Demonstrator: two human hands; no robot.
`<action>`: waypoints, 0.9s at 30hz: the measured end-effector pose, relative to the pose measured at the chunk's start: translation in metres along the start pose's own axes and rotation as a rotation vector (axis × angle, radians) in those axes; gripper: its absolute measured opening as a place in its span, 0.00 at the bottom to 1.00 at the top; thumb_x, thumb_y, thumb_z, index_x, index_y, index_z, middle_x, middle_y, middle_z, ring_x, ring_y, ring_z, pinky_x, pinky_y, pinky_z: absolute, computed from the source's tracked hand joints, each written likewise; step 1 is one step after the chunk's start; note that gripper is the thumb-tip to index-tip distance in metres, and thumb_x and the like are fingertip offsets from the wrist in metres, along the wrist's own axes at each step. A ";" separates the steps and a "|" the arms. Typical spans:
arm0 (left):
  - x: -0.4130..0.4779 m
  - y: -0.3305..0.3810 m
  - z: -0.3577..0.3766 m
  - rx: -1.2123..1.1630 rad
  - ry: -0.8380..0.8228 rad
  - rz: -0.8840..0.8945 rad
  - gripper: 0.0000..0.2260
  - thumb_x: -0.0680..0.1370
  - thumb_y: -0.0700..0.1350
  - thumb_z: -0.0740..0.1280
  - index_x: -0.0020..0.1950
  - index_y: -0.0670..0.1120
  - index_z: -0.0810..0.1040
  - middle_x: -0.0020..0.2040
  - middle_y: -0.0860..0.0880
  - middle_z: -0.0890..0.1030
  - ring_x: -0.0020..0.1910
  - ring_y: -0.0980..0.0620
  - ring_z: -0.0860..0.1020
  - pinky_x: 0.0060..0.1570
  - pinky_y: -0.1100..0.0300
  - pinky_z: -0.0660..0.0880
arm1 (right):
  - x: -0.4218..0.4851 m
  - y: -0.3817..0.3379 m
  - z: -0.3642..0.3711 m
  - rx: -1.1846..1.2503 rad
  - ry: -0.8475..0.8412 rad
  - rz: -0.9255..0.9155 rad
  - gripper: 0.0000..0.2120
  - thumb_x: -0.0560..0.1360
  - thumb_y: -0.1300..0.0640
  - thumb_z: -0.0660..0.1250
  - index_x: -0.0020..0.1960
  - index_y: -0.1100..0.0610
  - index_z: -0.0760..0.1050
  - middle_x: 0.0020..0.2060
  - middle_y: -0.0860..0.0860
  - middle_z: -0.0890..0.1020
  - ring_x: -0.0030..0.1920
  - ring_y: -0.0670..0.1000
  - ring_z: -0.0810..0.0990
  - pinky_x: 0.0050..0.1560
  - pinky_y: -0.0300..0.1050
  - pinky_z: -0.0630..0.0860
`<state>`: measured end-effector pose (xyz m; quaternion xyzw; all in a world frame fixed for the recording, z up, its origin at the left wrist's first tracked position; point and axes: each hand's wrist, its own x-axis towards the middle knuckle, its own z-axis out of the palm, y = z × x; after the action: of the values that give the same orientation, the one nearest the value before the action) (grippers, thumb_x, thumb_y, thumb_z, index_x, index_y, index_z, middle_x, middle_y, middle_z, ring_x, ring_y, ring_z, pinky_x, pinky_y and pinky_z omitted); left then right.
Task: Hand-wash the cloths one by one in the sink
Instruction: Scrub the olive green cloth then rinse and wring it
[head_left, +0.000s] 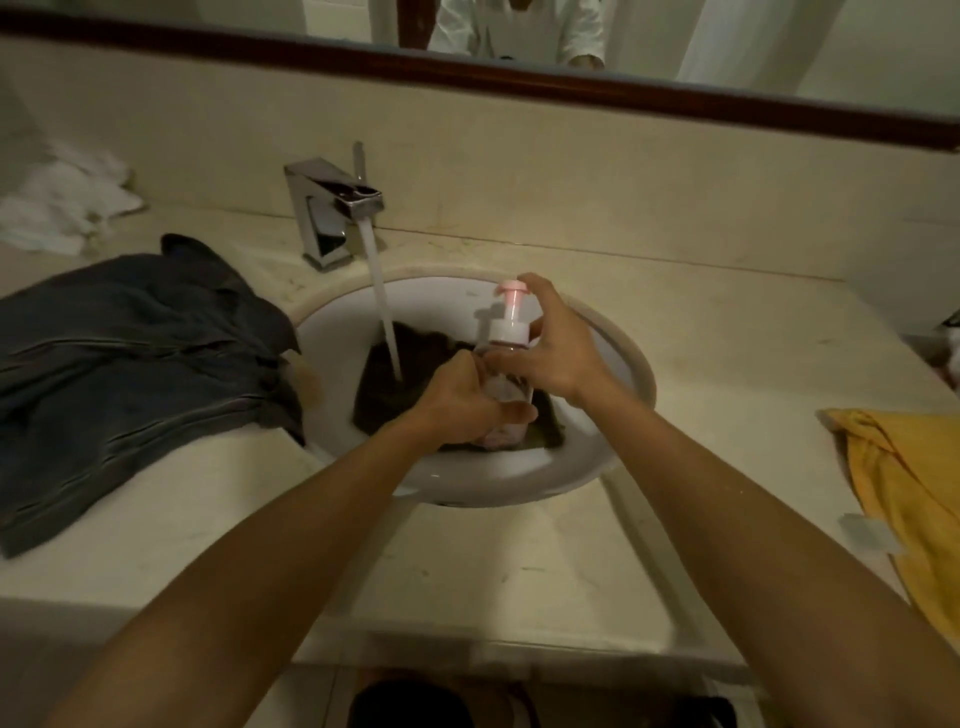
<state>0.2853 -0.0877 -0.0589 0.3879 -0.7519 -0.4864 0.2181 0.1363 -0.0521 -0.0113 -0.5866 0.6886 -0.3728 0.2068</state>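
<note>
Dark cloth, wet, lying in the bowl of the sink at centre frame, with the water stream from the faucet falling on its upper left part. Directly over the cloth's right half stands the pump bottle, long axis near upright, pink head uppermost. The left hand grips the bottle's lower body, fingers curled round it. The right hand holds the neck, and its fingers reach up beside the pump head. Which way the nozzle faces cannot be told. The coming press probably depends on the outlet being over the cloth below and to the left of both hands. On the counter lie a grey cloth at left, white cloths at upper left and a yellow cloth at right.
</note>
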 end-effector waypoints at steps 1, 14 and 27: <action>-0.002 -0.003 0.000 -0.008 -0.002 -0.022 0.24 0.68 0.50 0.81 0.61 0.53 0.77 0.55 0.55 0.82 0.55 0.59 0.81 0.59 0.53 0.80 | -0.001 0.000 0.003 -0.003 -0.017 -0.012 0.42 0.69 0.49 0.82 0.76 0.45 0.62 0.44 0.44 0.79 0.44 0.47 0.82 0.44 0.45 0.81; 0.002 -0.021 0.002 -0.016 0.080 -0.116 0.36 0.65 0.54 0.81 0.69 0.47 0.73 0.57 0.50 0.81 0.56 0.50 0.81 0.57 0.50 0.80 | 0.013 0.001 0.034 -0.114 -0.032 -0.015 0.34 0.70 0.55 0.80 0.71 0.49 0.69 0.53 0.53 0.81 0.48 0.55 0.83 0.53 0.58 0.83; 0.003 -0.015 -0.001 -0.114 0.038 -0.115 0.27 0.70 0.47 0.80 0.66 0.47 0.76 0.55 0.51 0.82 0.55 0.52 0.81 0.52 0.56 0.79 | 0.016 -0.003 0.021 -0.096 -0.128 0.018 0.45 0.72 0.55 0.79 0.80 0.46 0.56 0.54 0.56 0.80 0.48 0.57 0.82 0.51 0.53 0.81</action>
<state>0.2893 -0.0941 -0.0721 0.4265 -0.6954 -0.5326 0.2257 0.1495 -0.0736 -0.0202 -0.6123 0.6962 -0.2993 0.2254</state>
